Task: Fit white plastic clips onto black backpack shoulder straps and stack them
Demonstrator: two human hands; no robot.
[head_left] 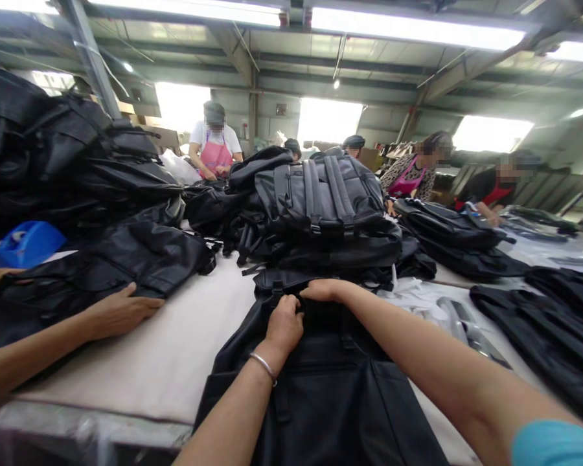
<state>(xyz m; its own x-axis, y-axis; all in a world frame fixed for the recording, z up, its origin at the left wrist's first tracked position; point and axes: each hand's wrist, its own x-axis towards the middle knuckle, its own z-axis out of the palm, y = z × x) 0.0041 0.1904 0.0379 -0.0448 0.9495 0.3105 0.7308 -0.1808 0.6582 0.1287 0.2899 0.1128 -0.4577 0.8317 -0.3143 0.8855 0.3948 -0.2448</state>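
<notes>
A black backpack (330, 395) lies flat on the table right in front of me, its top end pointing away. My left hand (284, 323), with a silver bangle on the wrist, is closed in a fist on the bag's top edge. Just to its right, my right hand (323, 290) curls over the same top edge, fingers bent down and gripping the fabric. Directly behind both hands rises a stack of grey and black backpacks (328, 207).
A co-worker's hand (119, 312) rests flat on another black bag (126, 259) at the left, beside a blue tape dispenser (24, 243). More black bags are heaped at far left (53, 155) and right (554, 323). Several people work across the beige table (175, 349).
</notes>
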